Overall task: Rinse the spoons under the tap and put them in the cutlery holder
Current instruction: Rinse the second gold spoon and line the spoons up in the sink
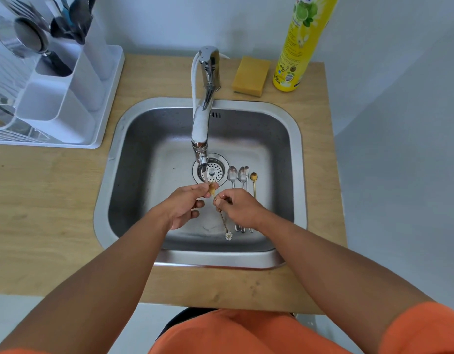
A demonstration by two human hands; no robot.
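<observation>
While pinching gold spoon (212,189): both hands' curled fingers (222,198).

I have one head-worn wide-angle view, looking steeply down, close over the sink (296,149) at frame centre.

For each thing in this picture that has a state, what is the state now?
Tap: running, thin stream.
Gold spoon: held under the stream.
Left hand: fingers pinch the spoon's bowl.
Right hand: pinches its handle.
Spoons in sink: lying flat, waiting.
Cutlery holder: partly filled.
</observation>
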